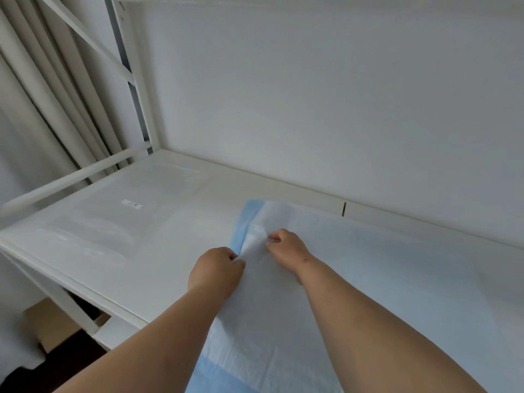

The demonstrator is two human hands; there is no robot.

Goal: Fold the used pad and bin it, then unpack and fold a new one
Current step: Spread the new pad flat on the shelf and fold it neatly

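Both hands pinching the pad's left edge on the bed

The white pad with blue border lies flat on the bed, spreading toward its right side. Left hand and right hand each have a clenched grip on a lifted fold near its far-left corner. A clear plastic package sits by the bed's left end.

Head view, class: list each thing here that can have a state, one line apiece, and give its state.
Pad: spread flat on the bed, left edge lifted.
Left hand: pinches the pad's left edge.
Right hand: pinches the same edge, further from the camera.
Clear plastic package: lies flat on the bed, apart from the pad.
Curtain: hangs drawn.
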